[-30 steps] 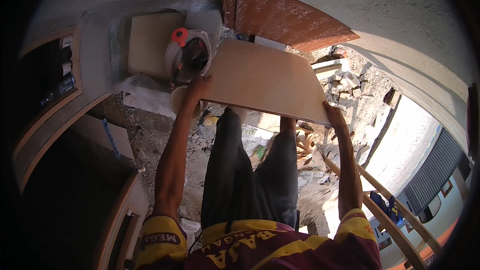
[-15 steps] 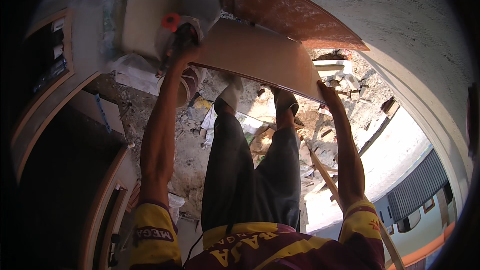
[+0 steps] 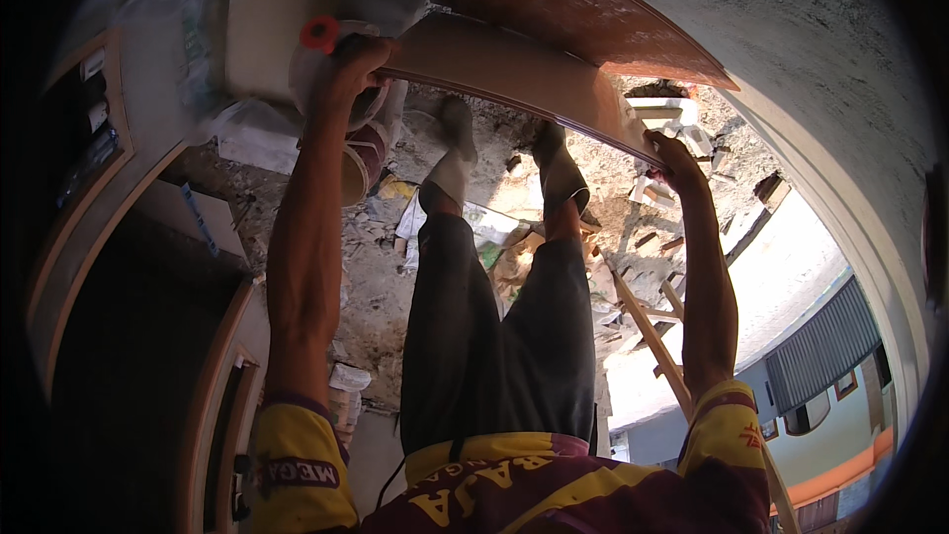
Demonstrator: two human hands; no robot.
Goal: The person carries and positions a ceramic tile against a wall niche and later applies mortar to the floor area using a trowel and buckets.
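A long, flat brown panel [image 3: 509,69] with a dark glossy edge is held out in front of me, tilted so its face looks narrow. My left hand [image 3: 361,64] is closed around its left end, the fingers folded over the edge. At the opposite end, my right hand [image 3: 677,160] grips the near corner. A larger reddish-brown panel [image 3: 583,10] stands against the wall just beyond, streaked with pale dust. Close behind my left hand are a bucket [image 3: 364,160] and a round red object [image 3: 318,34].
Rubble and scraps cover the ground [image 3: 386,247] around my feet. A white wrapped block [image 3: 259,138] lies at the left. Wooden poles [image 3: 652,341] lean at the right near my arm. A rough grey wall [image 3: 791,89] curves along the right, with a framed dark opening [image 3: 129,336] at left.
The brown panel has tipped, so less of its face shows. Both hands have risen a little; the right has shifted outward to the right, and the left slightly upward.
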